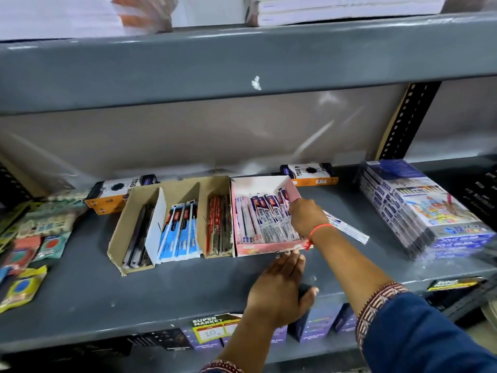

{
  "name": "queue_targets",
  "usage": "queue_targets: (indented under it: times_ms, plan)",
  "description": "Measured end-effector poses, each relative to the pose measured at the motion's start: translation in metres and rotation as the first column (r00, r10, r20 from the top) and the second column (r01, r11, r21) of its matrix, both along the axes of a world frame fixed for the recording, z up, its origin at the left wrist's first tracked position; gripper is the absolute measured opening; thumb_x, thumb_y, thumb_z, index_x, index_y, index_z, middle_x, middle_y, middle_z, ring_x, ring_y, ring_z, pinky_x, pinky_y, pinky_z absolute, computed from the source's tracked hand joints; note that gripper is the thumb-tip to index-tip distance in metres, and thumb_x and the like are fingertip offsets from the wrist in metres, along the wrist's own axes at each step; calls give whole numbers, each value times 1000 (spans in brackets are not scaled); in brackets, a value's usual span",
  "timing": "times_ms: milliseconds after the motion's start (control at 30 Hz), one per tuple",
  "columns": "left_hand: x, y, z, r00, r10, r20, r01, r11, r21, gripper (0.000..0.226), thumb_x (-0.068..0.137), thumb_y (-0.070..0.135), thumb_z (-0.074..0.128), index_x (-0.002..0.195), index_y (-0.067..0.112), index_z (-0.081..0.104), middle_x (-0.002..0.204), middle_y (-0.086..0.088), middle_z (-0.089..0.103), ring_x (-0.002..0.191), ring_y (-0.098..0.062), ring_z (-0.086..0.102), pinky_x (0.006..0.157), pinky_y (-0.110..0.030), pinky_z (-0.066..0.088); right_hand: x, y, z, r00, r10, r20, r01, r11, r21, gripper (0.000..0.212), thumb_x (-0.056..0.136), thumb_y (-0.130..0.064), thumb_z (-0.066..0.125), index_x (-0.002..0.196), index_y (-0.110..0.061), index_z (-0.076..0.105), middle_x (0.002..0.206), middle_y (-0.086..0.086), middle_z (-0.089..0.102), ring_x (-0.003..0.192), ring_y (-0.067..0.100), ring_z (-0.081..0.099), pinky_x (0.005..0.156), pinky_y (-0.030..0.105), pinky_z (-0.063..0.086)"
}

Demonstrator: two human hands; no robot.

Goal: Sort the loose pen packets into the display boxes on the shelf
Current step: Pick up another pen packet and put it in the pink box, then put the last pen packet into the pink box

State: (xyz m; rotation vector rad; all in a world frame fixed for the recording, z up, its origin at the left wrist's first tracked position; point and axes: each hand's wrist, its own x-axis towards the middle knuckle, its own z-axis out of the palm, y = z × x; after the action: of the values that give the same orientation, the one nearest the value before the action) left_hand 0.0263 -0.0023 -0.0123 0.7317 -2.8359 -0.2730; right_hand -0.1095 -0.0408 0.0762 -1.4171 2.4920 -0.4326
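Observation:
A pink display box (265, 248) sits mid-shelf, filled with white and purple pen packets (265, 211). My right hand (306, 217) reaches over its right wall, fingers closed around the packets inside. One loose white packet (349, 229) lies on the shelf just right of the box, partly behind my wrist. My left hand (279, 289) rests flat on the shelf, fingertips touching the box's front edge. To the left stands a brown cardboard box (118, 238) with dividers, holding dark pens (138, 238), blue packets (178, 235) and red packets (219, 224).
Two orange and white boxes (113, 192) (309, 175) stand at the back. A wrapped stack of colour-stick boxes (419, 208) fills the right. Loose eraser packs (29, 238) lie at the left. The upper shelf beam (242, 65) hangs overhead; price tags (212, 329) line the front edge.

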Motion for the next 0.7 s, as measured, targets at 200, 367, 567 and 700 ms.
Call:
queue_targets:
  times_ms: [200,367,567,700]
  plan:
    - [-1,0,0,1000,1,-4,-1,1000,-4,68,93,51,29,144,11,11,155,-9,15,141,-20,9,111,-28,-6,-7,13,13,994,-106,-4,102,960,-259,33,82,2,43,106,-5,65,105,26,67,94,44,62,75,39,50]
    - [1,-2,1,1000,5,-12,-5,1000,-4,67,93,53,30,144,12,15,155,-7,15,141,-18,10,109,-25,-8,-40,43,5,965,-261,12,260,954,-151,32,84,-3,44,112,-2,58,118,25,58,111,41,55,85,41,47]
    - [10,-7,2,999,16,42,-16,1000,18,64,93,54,23,145,19,9,156,1,5,141,-11,0,107,-21,-11,-66,75,-20,963,-258,-74,265,958,106,36,91,-10,40,124,-6,55,128,21,52,121,38,50,100,46,46]
    - [23,-10,1,996,73,53,-75,997,28,62,94,54,21,145,22,8,156,4,6,141,-8,0,108,-21,-10,-70,75,-22,954,-297,32,293,952,91,34,87,-11,47,118,-9,60,126,20,57,118,37,53,99,44,47]
